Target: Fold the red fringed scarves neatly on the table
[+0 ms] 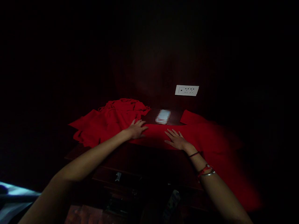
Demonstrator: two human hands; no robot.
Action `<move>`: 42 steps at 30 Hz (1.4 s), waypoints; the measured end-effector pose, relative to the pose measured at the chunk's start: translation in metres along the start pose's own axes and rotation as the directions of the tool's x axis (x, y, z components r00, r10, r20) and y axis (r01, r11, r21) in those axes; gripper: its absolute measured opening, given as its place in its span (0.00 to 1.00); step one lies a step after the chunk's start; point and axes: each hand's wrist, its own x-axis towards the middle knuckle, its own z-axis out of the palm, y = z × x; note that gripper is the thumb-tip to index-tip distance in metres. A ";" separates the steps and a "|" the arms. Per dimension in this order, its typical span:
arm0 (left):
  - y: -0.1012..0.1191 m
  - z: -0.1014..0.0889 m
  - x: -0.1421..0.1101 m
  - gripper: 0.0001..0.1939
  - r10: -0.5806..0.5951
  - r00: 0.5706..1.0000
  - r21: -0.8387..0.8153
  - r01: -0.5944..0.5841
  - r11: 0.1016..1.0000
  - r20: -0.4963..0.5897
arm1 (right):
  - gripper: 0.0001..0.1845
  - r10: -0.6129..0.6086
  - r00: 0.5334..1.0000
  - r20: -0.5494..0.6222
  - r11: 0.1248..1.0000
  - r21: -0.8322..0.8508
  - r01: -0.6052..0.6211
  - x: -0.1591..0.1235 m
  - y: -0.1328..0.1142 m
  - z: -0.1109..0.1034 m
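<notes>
A red cloth (pixel 151 137) lies across a dark wooden surface, bunched and wrinkled at the left and spread flatter toward the right, where it hangs over the edge. My left hand (pixel 136 129) rests on the cloth with its fingers spread. Flat on the same strip of cloth is my right hand (pixel 177 139), fingers apart and palm down; a dark band, a red bracelet and a silver bangle circle that wrist and forearm. Just beyond the hands, a small pale rectangular thing (pixel 163 116) sits on the bare wood, its face blurred out.
On the wall behind is a white power socket (pixel 187 90). Below the front edge, a dark drawer front (pixel 116 172) carries a whitish scrap. Lower down are dim objects I cannot make out. Bright pale material (pixel 14 199) shows at the lower left. The surroundings are very dark.
</notes>
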 end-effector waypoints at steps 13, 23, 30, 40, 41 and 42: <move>-0.004 0.061 -0.021 0.24 0.156 0.986 -0.222 -0.165 0.961 -0.055 | 0.39 0.165 0.986 -0.003 0.986 0.009 -0.165 0.004 0.014 -0.001; 0.023 0.028 0.012 0.20 0.354 0.918 0.016 -0.357 0.934 -0.177 | 0.37 0.094 0.986 -0.141 0.996 0.023 -0.091 0.001 0.018 0.003; 0.011 0.030 0.019 0.17 0.276 0.950 -0.131 -0.296 0.946 -0.149 | 0.35 0.029 0.988 -0.153 0.997 0.080 -0.017 -0.005 0.012 -0.004; 0.032 0.032 0.014 0.10 0.442 0.849 -0.208 -0.507 0.837 -0.290 | 0.25 -0.145 0.983 -0.112 0.988 0.040 0.150 -0.038 0.009 -0.029; 0.035 0.032 0.015 0.10 0.443 0.847 -0.205 -0.509 0.836 -0.295 | 0.24 -0.206 0.971 -0.123 0.977 0.035 0.212 -0.042 0.004 -0.028; 0.037 0.033 0.016 0.09 0.437 0.846 -0.203 -0.507 0.838 -0.306 | 0.23 -0.243 0.960 -0.142 0.969 0.020 0.248 -0.045 -0.002 -0.026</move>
